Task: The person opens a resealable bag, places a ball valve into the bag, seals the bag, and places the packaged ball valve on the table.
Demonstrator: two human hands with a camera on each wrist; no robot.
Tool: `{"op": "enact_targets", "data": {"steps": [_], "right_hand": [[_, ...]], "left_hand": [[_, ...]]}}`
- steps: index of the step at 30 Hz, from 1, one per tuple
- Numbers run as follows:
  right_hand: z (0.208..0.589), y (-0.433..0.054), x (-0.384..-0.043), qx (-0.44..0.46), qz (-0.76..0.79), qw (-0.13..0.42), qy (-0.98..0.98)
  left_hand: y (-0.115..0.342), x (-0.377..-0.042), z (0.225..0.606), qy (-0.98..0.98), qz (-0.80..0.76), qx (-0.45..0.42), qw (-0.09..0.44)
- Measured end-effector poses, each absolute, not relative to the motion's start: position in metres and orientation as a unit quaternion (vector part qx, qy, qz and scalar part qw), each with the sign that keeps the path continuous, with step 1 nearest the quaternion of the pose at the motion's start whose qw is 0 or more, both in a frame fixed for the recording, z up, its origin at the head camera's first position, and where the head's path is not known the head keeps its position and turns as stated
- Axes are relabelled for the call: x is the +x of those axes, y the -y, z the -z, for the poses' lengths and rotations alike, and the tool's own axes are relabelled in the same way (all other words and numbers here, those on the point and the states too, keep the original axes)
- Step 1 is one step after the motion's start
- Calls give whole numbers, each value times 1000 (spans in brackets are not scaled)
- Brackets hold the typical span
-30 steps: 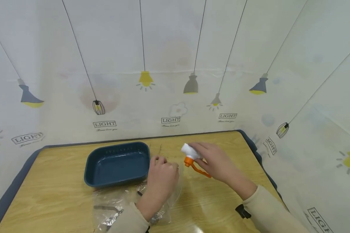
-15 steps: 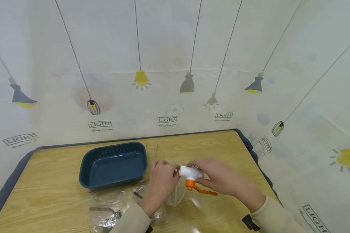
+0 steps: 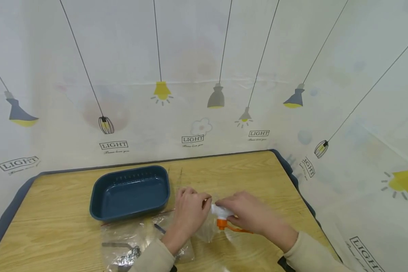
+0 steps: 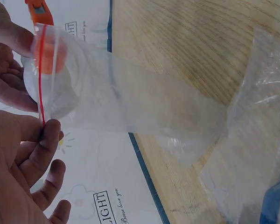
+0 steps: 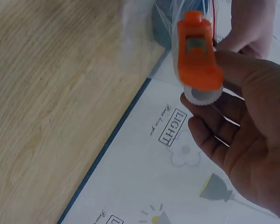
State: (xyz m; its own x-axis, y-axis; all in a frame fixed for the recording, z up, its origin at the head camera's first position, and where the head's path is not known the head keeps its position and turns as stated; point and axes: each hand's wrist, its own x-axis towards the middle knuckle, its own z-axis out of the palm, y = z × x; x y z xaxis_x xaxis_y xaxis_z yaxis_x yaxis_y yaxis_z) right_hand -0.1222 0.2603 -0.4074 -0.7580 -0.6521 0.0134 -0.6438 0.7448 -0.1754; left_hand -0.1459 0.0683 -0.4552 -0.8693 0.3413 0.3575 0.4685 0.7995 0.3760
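Observation:
My right hand grips a white plastic tap valve with an orange lever handle. Between its thumb and fingers my left hand pinches the edge of a clear zip bag, close to the red zip strip. In the left wrist view the valve's white and orange body shows through the film, across the red strip. Whether it is inside the bag's mouth or only behind it, I cannot tell. The handle's end sticks out past the bag's edge. The bag hangs down toward the table, its sides slack.
A dark blue tray stands left of my hands on the wooden table. In front of it lie clear bags, one with dark metal pieces inside, another partly under my left forearm. A printed wall covering rises behind.
My right hand has brought the valve down and left, up to the zip bag at my left hand. My left hand keeps its pinch on the bag. The head view has shifted slightly.

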Motion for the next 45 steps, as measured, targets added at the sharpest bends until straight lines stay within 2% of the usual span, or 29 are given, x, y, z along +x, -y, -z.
{"op": "enact_targets", "data": {"steps": [4, 11, 20, 23, 27, 31, 34, 40, 45], "right_hand": [[411, -252, -116, -350, 46, -6, -936], [416, -237, -105, -326, 6, -28, -945], [420, -226, -110, -215, 42, -108, -970], [423, -223, -110, -225, 35, -104, -968], [428, -223, -107, -289, -11, -88, -953], [435, -222, -105, -334, -40, -97, -937], [441, -220, -104, -321, -46, -107, -940], [445, -212, -104, -227, -68, -129, -963], [446, -209, -106, -268, -76, -126, -952]], "left_hand": [[-68, -145, 457, 940, 230, -210, 139], [-67, -144, 459, 935, 240, -211, 152], [-63, -140, 459, 929, 264, -210, 152], [-62, -140, 459, 929, 277, -195, 149], [-59, -141, 459, 929, 299, -169, 138], [-55, -142, 460, 927, 317, -158, 124], [-54, -141, 461, 929, 309, -166, 120], [-58, -137, 461, 929, 296, -182, 129], [-58, -135, 459, 922, 321, -174, 132]]}}
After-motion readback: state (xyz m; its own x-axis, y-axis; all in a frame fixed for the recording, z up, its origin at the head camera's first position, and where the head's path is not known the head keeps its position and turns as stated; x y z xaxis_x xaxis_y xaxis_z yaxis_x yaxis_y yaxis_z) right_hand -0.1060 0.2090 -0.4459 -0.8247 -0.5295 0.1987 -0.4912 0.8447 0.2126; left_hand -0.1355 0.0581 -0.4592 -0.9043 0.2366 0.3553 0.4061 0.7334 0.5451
